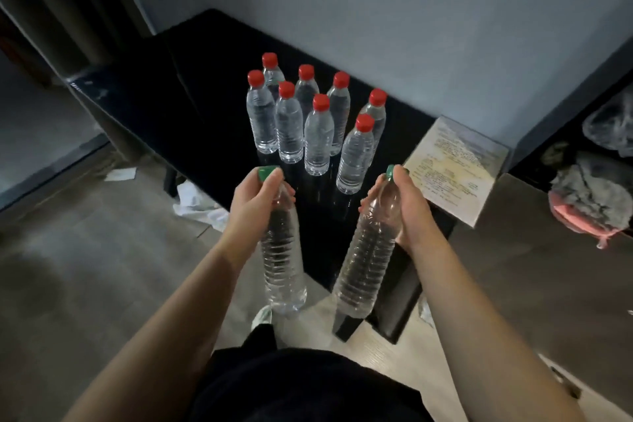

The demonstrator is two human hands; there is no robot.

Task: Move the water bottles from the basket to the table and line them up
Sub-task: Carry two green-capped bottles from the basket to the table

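Observation:
My left hand point(255, 202) grips the neck of a clear green-capped bottle point(282, 260) that hangs upright in the air before the table's near end. A second green-capped bottle point(368, 257) is held the same way by my right hand point(406, 209), tilted slightly. Several red-capped water bottles point(318, 137) stand on the black table point(191, 106) in two rows running away from me. No basket is in view.
A printed sheet point(455, 171) lies on the table's right end. A shelf at the right holds a grey and pink cloth point(589, 202) and a plastic bag point(613, 127). Papers point(198, 205) lie on the floor to the left. The wall is just behind the table.

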